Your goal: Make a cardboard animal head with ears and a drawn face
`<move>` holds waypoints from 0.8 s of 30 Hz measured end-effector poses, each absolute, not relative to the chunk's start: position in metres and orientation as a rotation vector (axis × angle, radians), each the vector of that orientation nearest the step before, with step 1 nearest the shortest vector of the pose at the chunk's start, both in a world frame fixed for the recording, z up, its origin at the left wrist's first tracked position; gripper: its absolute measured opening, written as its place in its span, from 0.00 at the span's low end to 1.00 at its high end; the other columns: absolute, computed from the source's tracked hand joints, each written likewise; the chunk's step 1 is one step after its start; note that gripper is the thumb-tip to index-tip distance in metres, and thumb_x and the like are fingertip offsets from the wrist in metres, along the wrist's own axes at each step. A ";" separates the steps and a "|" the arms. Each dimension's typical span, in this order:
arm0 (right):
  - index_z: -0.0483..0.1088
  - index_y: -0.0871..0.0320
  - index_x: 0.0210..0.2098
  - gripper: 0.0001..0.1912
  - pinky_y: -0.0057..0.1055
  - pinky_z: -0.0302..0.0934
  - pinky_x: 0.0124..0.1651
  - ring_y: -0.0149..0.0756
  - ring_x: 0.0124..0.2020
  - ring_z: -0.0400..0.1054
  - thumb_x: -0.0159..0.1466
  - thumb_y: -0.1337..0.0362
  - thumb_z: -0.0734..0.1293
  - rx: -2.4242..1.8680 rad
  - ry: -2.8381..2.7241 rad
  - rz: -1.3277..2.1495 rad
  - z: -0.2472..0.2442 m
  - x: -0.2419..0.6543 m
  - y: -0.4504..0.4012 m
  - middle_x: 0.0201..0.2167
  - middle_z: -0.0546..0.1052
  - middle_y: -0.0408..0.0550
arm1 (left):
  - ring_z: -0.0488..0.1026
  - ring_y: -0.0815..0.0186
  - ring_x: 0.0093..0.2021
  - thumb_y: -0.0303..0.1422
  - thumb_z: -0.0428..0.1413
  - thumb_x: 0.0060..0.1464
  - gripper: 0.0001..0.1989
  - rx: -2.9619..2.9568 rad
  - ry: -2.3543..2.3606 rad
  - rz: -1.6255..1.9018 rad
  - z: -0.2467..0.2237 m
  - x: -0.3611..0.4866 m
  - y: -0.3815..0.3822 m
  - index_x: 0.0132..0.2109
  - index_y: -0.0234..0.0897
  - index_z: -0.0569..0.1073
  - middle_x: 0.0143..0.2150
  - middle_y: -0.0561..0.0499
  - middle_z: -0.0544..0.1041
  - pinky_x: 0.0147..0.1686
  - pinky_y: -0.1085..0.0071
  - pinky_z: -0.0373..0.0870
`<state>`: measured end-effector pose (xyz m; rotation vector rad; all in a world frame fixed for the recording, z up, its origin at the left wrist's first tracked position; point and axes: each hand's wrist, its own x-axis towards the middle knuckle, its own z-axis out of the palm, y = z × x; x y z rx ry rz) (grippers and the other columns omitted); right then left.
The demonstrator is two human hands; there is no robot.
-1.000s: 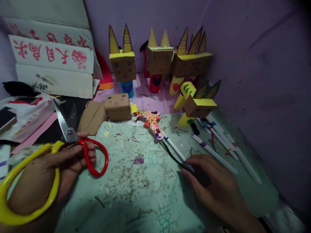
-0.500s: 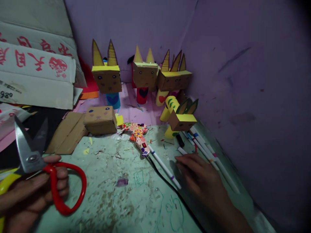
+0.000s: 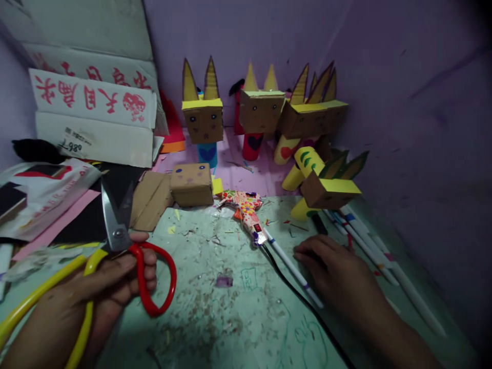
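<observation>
My left hand (image 3: 109,287) is closed around a pair of scissors (image 3: 117,237) with one red and one yellow handle. The blades point up and stand apart. My right hand (image 3: 332,264) rests low over the table at the right, fingers curled together; what lies under the fingertips is hidden. Just left of it lies a white marker (image 3: 292,266) with purple bands. A hot glue gun (image 3: 246,207) in flowered wrapping lies mid-table, its black cord (image 3: 286,282) running toward me. Behind the scissors sits a brown cardboard box head (image 3: 192,187) with a drawn face.
Several cardboard animal figures (image 3: 203,120) with pointed ears line the back by the purple wall. One yellow figure (image 3: 330,189) stands at right, near several markers (image 3: 369,246). White printed cardboard (image 3: 92,97) leans at back left, above black paper (image 3: 84,215). Scraps dot the green tabletop.
The view has swung left, so everything sits further right. My right hand has come over the spot where a short white piece showed. The scissors stay in my left hand.
</observation>
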<state>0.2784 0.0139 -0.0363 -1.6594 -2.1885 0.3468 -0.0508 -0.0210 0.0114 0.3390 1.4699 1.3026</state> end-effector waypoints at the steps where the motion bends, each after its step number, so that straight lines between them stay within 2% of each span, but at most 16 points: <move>1: 0.69 0.55 0.30 0.07 0.35 0.62 0.31 0.40 0.29 0.72 0.61 0.65 0.60 -1.678 -2.202 0.334 -0.036 0.278 0.014 0.31 0.75 0.46 | 0.73 0.58 0.25 0.24 0.62 0.38 0.12 0.378 1.472 1.308 0.013 -0.049 -0.021 0.35 0.38 0.77 0.27 0.46 0.78 0.23 0.67 0.76; 9: 0.66 0.56 0.27 0.08 0.32 0.56 0.26 0.39 0.26 0.70 0.60 0.69 0.58 -1.758 -2.354 0.273 -0.031 0.272 0.020 0.29 0.74 0.47 | 0.73 0.58 0.23 0.21 0.61 0.31 0.13 0.365 1.485 1.287 0.031 -0.036 -0.017 0.31 0.32 0.77 0.24 0.43 0.77 0.20 0.66 0.75; 13: 0.64 0.55 0.27 0.08 0.32 0.57 0.26 0.38 0.25 0.69 0.60 0.66 0.57 -1.700 -2.266 0.354 -0.028 0.277 0.018 0.27 0.73 0.46 | 0.74 0.59 0.26 0.19 0.60 0.34 0.11 0.342 1.453 1.298 0.032 -0.035 -0.017 0.31 0.30 0.76 0.27 0.43 0.78 0.24 0.68 0.77; 18: 0.64 0.54 0.27 0.05 0.28 0.56 0.21 0.34 0.19 0.64 0.59 0.63 0.60 -1.632 -1.959 0.419 -0.015 0.275 0.009 0.18 0.69 0.40 | 0.74 0.62 0.26 0.21 0.61 0.38 0.12 0.394 1.365 1.291 0.030 -0.037 -0.022 0.34 0.32 0.76 0.27 0.46 0.78 0.25 0.70 0.76; 21: 0.65 0.55 0.27 0.05 0.26 0.58 0.21 0.32 0.18 0.63 0.60 0.63 0.61 -1.512 -1.789 0.574 -0.008 0.261 0.002 0.18 0.67 0.40 | 0.73 0.62 0.26 0.23 0.62 0.37 0.11 0.451 1.338 1.279 0.029 -0.038 -0.025 0.33 0.32 0.75 0.27 0.46 0.77 0.24 0.70 0.75; 24: 0.66 0.55 0.29 0.03 0.24 0.58 0.20 0.29 0.18 0.62 0.58 0.64 0.64 -1.384 -1.630 0.833 0.000 0.238 0.000 0.19 0.67 0.39 | 0.73 0.62 0.26 0.25 0.62 0.35 0.15 0.484 1.331 1.269 0.027 -0.038 -0.027 0.36 0.32 0.75 0.27 0.47 0.77 0.24 0.69 0.74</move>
